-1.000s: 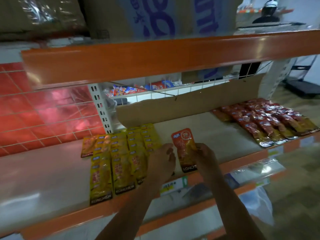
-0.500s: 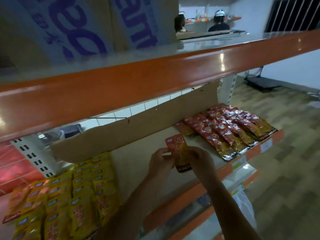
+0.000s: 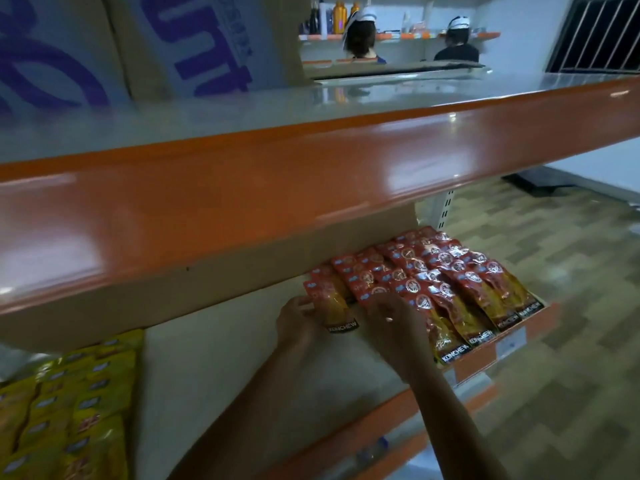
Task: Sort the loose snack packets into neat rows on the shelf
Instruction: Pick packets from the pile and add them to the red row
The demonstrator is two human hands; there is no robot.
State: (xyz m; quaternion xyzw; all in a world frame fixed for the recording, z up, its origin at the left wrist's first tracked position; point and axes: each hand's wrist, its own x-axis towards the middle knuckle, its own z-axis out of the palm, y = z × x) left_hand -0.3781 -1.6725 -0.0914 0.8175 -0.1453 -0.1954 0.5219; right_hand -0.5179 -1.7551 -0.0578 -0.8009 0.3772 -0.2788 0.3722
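One red snack packet with a black KONCHEW band lies low over the beige shelf board, at the left end of the red packet rows. My left hand pinches its left edge. My right hand curls over its right side and partly covers the neighbouring red packets. Overlapping rows of yellow packets fill the shelf at the lower left.
The orange lip of the upper shelf hangs close above my hands. A cardboard sheet backs the shelf. Printed cartons stand on the upper shelf. Two people stand far behind. Patterned floor lies to the right.
Both hands carried the red packet from beside the yellow rows rightward to the left end of the red rows and lowered it. The view turned right with them.
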